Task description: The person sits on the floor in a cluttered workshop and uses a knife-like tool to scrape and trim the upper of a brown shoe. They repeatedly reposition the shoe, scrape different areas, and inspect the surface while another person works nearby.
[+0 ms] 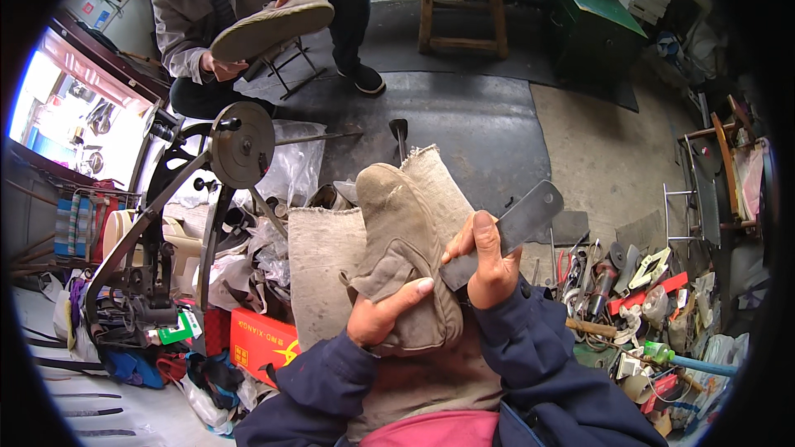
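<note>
A beige cloth shoe lies over my lap with its toe pointing away from me. My left hand grips it near the heel, thumb across the upper and the other fingers hidden underneath. In my right hand is a flat grey metal blade, like a shoemaker's knife, with a rounded, holed end sticking out to the upper right. Its lower end shows beside the right edge of the shoe's sole; whether it touches there I cannot tell. Under the shoe spreads a worn canvas cloth.
To my left stands a black hand-cranked machine with a round wheel. Beyond it a seated person holds another beige shoe. Loose tools crowd my right side; a red box lies at lower left. A green chest stands farther back.
</note>
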The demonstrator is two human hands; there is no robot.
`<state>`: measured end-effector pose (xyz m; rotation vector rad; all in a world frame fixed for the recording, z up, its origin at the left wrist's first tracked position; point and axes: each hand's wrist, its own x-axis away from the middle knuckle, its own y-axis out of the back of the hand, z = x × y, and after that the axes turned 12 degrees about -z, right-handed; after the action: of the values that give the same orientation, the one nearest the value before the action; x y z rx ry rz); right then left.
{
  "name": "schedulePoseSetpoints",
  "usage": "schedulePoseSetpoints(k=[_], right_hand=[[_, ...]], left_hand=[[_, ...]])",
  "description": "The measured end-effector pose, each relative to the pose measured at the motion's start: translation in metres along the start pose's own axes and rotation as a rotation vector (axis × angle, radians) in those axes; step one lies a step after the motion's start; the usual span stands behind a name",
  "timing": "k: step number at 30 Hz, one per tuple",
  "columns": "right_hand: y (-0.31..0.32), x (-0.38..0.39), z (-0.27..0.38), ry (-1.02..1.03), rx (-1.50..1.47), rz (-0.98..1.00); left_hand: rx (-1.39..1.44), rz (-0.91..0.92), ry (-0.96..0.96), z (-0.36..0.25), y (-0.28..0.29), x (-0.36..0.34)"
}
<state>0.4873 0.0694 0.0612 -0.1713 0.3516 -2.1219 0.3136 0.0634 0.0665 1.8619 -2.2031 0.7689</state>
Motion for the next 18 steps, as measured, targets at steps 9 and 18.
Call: schedulePoseSetpoints(k=[9,18], right_hand=[[0.005,0.005,0.004,0.008,0.031,0.035],[0.012,0.011,0.007,-0.011,0.006,0.049]], left_hand=[[-0.001,-0.028,0.012,0.0,-0.004,0.0],[-0.033,-0.032,-0.012,-0.001,-0.007,0.002]])
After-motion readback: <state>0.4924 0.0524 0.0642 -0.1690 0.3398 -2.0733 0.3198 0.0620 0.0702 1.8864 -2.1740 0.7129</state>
